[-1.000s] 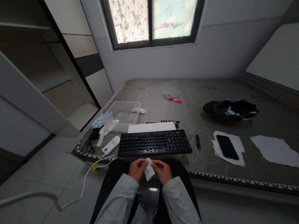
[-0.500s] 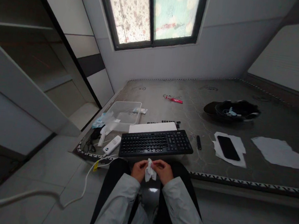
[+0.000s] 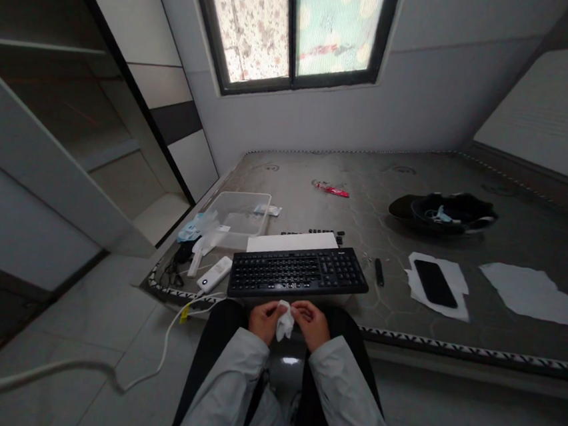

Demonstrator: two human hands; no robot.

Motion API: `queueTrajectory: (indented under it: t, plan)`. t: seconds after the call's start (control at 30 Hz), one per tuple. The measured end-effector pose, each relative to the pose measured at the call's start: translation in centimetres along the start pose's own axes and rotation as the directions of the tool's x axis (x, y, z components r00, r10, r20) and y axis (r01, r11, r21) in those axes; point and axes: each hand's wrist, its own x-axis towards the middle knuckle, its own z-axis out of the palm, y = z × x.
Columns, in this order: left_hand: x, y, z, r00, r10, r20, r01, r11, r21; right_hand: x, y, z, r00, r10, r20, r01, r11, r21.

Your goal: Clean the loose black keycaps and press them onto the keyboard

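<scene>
A crumpled white tissue hangs between my two hands, just in front of the mattress edge and above my lap. My left hand pinches it from the left side, fingers closed. From the right, my right hand has its fingertips closed on the tissue's upper part. Just beyond my hands lies a black keyboard, with a white sheet or box behind it. Small black keys sit in a row past that sheet.
Left of the keyboard are a white power strip with a cable and a clear plastic box. To the right lie a black stick, a phone on paper, another white paper and a black cap. A red packet lies farther back.
The tissue's hanging end has shifted slightly left and looks more bunched. Both hands remain at it, with only small finger movements. The view has shifted a little.
</scene>
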Motion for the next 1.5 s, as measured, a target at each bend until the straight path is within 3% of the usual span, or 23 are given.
queueTrajectory:
  t: [0.13,0.27,0.5,0.67,0.87,1.1,1.5]
  plan:
    - [0.1,0.0,-0.3,1.0,0.026,-0.001,-0.026,1.0,0.01,0.0,-0.1,0.0,0.996,-0.002,0.086,-0.001,0.999,0.041]
    - [0.3,-0.1,-0.4,0.999,-0.022,-0.03,0.022,1.0,0.0,-0.4,-0.3,0.4,0.987,-0.027,0.16,0.012,0.996,0.092]
    - [0.3,-0.1,-0.3,0.997,-0.068,-0.023,0.066,0.993,-0.101,-0.2,0.1,0.5,0.995,0.02,0.095,-0.022,1.0,0.014]
    - [0.4,0.1,-0.1,0.995,-0.094,0.025,0.097,0.974,-0.206,0.2,0.1,-0.2,0.998,0.045,0.045,-0.05,0.993,0.107]
    - [0.5,0.7,-0.1,0.991,-0.128,0.038,0.133,0.935,-0.33,-0.1,-0.3,-0.1,0.989,-0.007,0.146,-0.013,0.99,0.138]
    - [0.0,0.5,0.0,0.993,-0.087,0.077,0.102,0.971,-0.214,-0.2,-0.3,0.0,0.998,-0.018,0.063,0.02,0.999,-0.027]
    - [-0.2,-0.7,-0.2,0.992,-0.055,0.116,0.076,0.979,-0.188,0.1,0.5,-0.4,0.995,0.079,0.061,-0.081,0.996,0.042]
